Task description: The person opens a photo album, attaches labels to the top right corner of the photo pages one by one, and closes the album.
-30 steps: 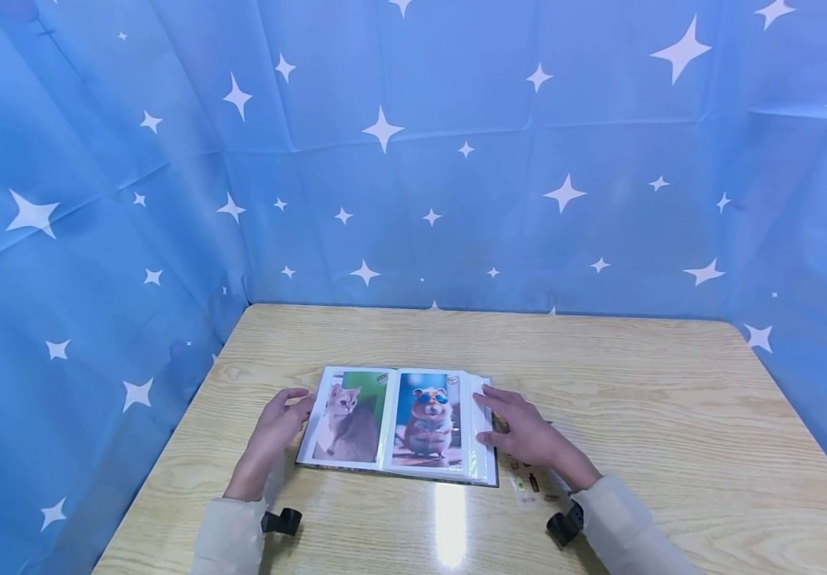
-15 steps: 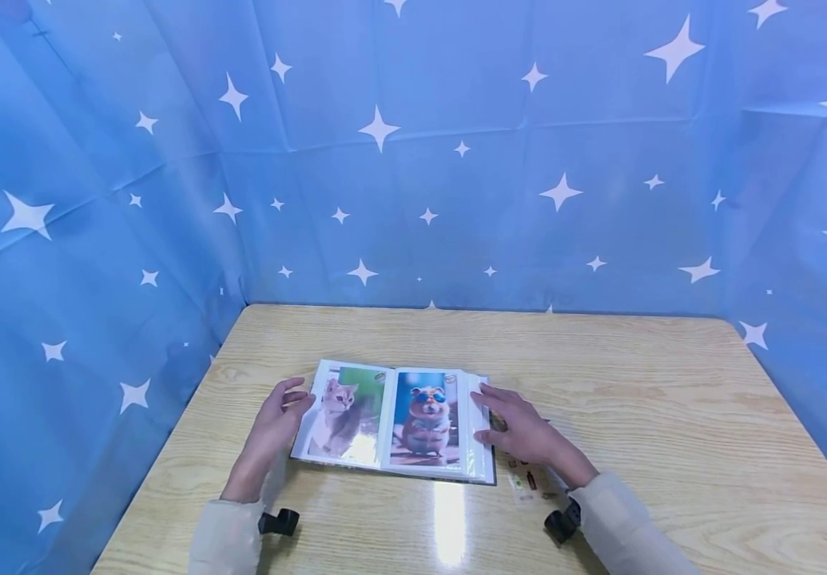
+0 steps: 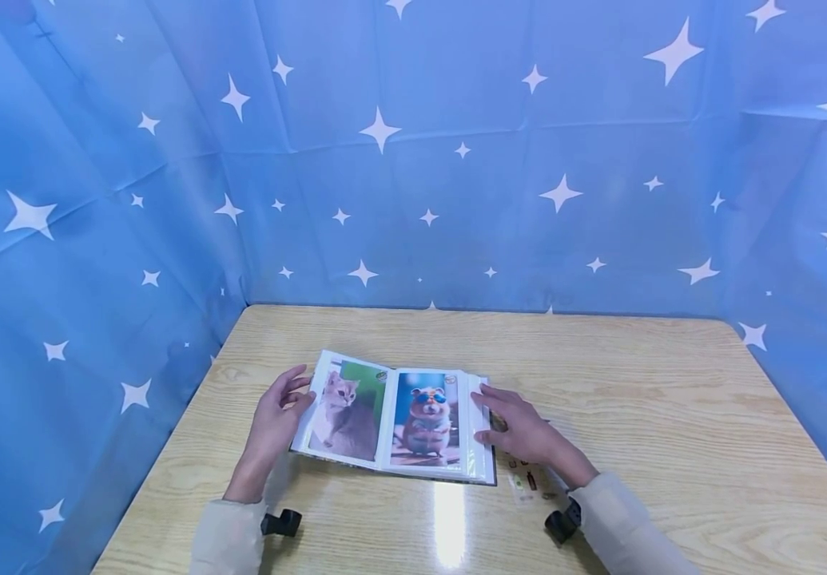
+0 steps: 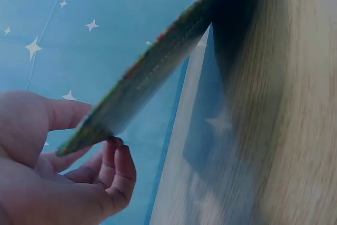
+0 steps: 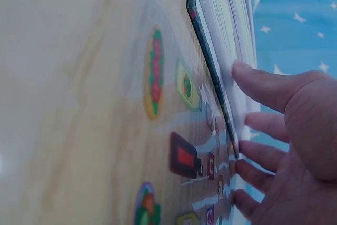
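Note:
A photo album (image 3: 384, 419) lies open on the table, with a cat photo (image 3: 345, 411) on the left page and a photo of a hamster in blue sunglasses (image 3: 426, 419) on the right. My left hand (image 3: 275, 419) pinches the outer edge of the left cover, thumb on the page side and fingers behind. In the left wrist view that cover (image 4: 142, 77) is tilted up off the table. Across the album, my right hand (image 3: 524, 427) rests at the right-hand edge, its thumb and fingertips touching the pages and cover edge.
A transparent sheet of food-shaped stickers (image 3: 528, 483) lies on the wooden table (image 3: 672, 415), partly under my right hand. A blue star-patterned cloth (image 3: 456, 176) hangs behind and at both sides. Both wrists carry a black camera mount (image 3: 282, 522).
The left cover has risen from the table and tilts up more steeply, lifted by my left hand. My right hand has stayed at the album's right edge.

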`<state>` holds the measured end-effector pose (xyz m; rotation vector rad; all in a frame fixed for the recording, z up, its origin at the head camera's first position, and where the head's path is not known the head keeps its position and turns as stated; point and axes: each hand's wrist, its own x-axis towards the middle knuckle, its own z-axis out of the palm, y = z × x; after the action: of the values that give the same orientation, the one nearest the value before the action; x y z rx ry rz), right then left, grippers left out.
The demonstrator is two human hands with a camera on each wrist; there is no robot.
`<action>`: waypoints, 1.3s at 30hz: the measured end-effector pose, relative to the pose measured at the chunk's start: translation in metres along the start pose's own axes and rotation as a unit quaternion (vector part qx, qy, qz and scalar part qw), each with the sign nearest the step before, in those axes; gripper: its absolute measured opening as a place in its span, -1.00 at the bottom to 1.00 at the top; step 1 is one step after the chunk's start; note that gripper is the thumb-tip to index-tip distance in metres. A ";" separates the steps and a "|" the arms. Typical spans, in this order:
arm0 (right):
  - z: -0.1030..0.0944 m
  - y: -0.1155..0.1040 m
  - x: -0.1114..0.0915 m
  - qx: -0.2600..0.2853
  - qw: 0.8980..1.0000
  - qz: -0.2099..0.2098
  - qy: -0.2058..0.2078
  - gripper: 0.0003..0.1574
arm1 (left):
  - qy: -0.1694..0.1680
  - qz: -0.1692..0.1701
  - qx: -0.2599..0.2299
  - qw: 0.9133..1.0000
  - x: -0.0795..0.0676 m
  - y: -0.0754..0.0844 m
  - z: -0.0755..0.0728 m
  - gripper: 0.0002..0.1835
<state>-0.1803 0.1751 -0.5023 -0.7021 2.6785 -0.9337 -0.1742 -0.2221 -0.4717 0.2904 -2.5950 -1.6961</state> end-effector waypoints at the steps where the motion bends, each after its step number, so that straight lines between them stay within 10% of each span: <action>1: 0.000 0.000 0.000 0.001 1.000 -0.001 -0.001 -0.18 | 0.004 0.006 -0.001 1.000 0.000 0.000 0.000 -0.43; 39: 0.001 0.001 0.000 0.008 1.000 0.000 0.001 -0.17 | -0.023 0.134 -0.093 0.986 -0.004 0.025 0.017 -0.38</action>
<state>-0.1805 0.1749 -0.5034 -0.6986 2.6700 -0.9539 -0.1758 -0.1961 -0.4559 -0.0990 -2.3508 -1.8426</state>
